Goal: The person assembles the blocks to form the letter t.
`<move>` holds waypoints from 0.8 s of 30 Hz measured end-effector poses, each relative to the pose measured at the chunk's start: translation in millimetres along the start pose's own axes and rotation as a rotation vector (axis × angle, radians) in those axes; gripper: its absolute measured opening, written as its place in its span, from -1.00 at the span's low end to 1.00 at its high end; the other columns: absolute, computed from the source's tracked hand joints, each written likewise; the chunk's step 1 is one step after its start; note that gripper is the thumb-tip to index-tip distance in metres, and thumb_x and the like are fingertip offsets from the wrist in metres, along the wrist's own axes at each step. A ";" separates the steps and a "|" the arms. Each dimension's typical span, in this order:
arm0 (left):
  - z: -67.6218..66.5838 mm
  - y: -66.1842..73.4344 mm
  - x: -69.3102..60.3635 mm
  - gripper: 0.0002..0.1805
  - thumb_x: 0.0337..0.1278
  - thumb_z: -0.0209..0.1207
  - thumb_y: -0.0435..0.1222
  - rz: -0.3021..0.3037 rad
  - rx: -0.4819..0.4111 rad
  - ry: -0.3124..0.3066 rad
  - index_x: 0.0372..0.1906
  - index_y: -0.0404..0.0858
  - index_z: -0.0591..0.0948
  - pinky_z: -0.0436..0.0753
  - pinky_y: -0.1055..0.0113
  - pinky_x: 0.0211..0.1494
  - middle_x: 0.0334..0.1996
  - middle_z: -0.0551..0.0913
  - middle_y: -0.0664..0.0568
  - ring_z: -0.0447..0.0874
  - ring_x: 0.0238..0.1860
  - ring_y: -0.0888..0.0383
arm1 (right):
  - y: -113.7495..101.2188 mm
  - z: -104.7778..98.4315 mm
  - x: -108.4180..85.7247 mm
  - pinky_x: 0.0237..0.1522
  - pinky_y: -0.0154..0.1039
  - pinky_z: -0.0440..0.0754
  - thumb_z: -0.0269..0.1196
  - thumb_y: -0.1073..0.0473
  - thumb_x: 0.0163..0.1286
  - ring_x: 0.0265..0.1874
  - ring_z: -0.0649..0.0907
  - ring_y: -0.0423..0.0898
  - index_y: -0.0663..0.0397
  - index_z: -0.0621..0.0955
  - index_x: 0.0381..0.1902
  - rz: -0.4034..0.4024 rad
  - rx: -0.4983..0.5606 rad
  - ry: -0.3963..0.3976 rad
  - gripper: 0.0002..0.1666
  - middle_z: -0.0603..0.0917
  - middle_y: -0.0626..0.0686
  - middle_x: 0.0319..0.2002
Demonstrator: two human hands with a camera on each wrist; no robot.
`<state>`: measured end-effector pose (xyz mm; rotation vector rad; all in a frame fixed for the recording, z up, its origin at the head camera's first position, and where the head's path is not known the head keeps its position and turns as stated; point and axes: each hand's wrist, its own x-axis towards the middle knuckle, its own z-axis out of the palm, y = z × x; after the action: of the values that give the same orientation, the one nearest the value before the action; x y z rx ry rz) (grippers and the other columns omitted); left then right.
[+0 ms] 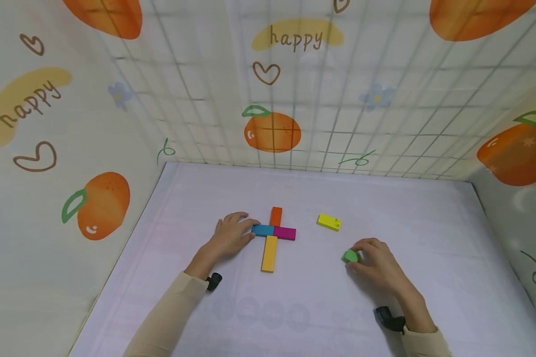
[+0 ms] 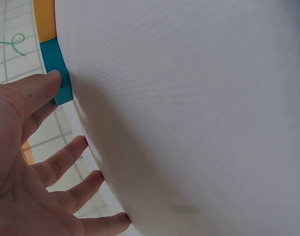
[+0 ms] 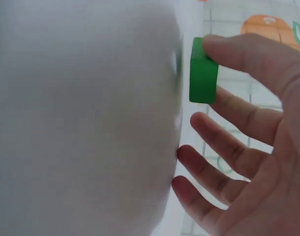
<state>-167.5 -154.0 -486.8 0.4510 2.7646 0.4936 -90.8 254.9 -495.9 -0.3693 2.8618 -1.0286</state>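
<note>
My left hand point(image 1: 229, 234) pinches the outer end of a blue block point(image 1: 263, 230) between thumb and index finger. In the left wrist view its other fingertips touch the white surface. The blue block meets a purple block point(image 1: 285, 233) end to end. An orange-red block point(image 1: 276, 216) stretches away above them and a longer yellow-orange block point(image 1: 269, 254) runs below, together forming a cross. Off to the right, my right hand point(image 1: 378, 263) holds a small green block point(image 3: 203, 78) between thumb and index finger, with a slight gap above the surface in the right wrist view.
A bright yellow block point(image 1: 329, 222) with marks at one end lies between the cross and the right hand, farther back. The white tabletop point(image 1: 321, 317) is bordered by a printed cloth point(image 1: 205, 124) at the back and sides.
</note>
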 end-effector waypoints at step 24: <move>21.1 -6.5 -0.9 -0.57 0.41 0.18 -0.08 0.030 0.015 0.078 0.33 0.11 0.54 0.06 -0.45 0.36 0.43 0.31 -0.10 0.12 0.44 -0.19 | -34.0 48.0 9.6 -0.05 0.08 0.47 0.58 0.18 0.05 0.00 0.54 0.10 0.06 0.69 -0.12 -0.150 -0.061 0.033 -0.58 0.60 0.06 0.02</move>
<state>-161.3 -154.1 -508.0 0.4879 2.8420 0.5082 -85.9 197.5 -511.3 -0.5846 2.9387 -0.9796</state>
